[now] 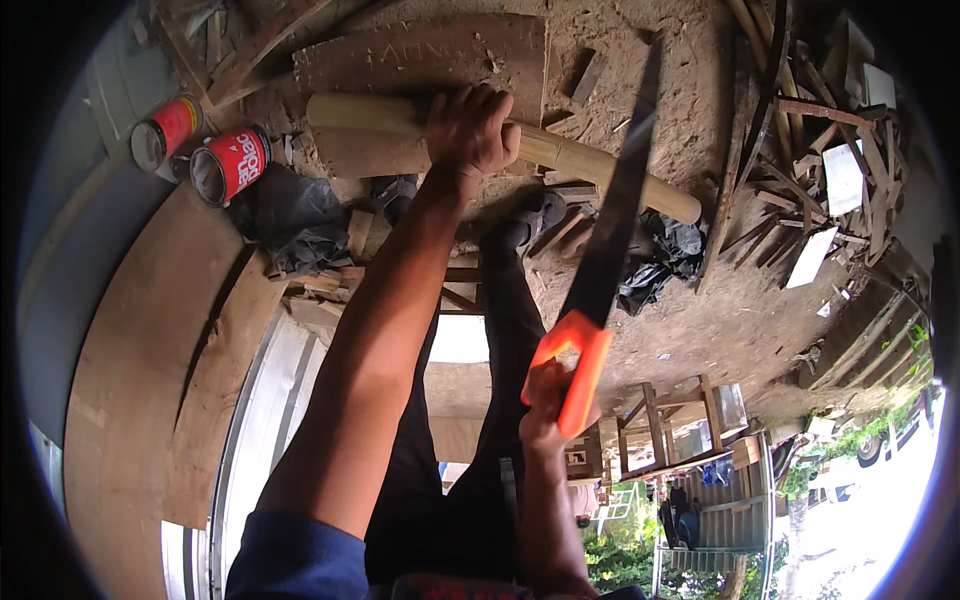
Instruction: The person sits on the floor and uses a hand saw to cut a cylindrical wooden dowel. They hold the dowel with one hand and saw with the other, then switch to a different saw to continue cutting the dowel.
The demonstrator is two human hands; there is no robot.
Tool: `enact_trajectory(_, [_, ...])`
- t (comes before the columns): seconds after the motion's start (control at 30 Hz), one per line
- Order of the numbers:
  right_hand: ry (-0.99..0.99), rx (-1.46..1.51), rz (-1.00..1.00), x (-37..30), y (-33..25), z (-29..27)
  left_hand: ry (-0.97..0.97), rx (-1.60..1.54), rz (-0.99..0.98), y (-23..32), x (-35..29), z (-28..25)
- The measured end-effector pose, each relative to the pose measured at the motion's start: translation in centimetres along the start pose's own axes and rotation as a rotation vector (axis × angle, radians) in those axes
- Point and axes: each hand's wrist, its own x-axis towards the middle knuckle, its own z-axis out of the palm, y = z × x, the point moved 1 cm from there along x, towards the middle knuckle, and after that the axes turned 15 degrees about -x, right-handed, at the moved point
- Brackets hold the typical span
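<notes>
My left hand (472,132) is wrapped round a pale bamboo pole (570,157) that lies crosswise ahead of me. Knuckles face up and the thumb side points right. In my right hand (546,408) is the orange handle of a handsaw (612,235), held closer to my body. Its long dark blade slants up and away, passing over the pole near the right end. Whether the teeth touch the bamboo cannot be told. Beneath the pole's left part lies a brown board (420,60) with scratched marks.
Two red cans (240,165) stand on the left beside black plastic (295,220) and curved wooden panels (150,350). My shoes are close below the pole. Black plastic scraps (665,255) lie near its right end. Scrap wood (800,170) is heaped at right, with a wooden frame (665,425) behind.
</notes>
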Motion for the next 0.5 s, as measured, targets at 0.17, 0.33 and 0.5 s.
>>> enact_trajectory(0.17, [-0.012,-0.001,0.145,6.4,0.8,1.9,-0.020,0.029,0.041,-0.2,0.4,0.0])
enact_trajectory(0.33, [0.016,0.011,0.047,7.4,5.4,3.3,0.078,-0.015,0.092,-0.6,-0.2,0.2])
enact_trajectory(0.5, [-0.035,0.034,-0.029,12.7,6.5,3.5,0.081,-0.098,0.233,-1.1,-0.1,0.4])
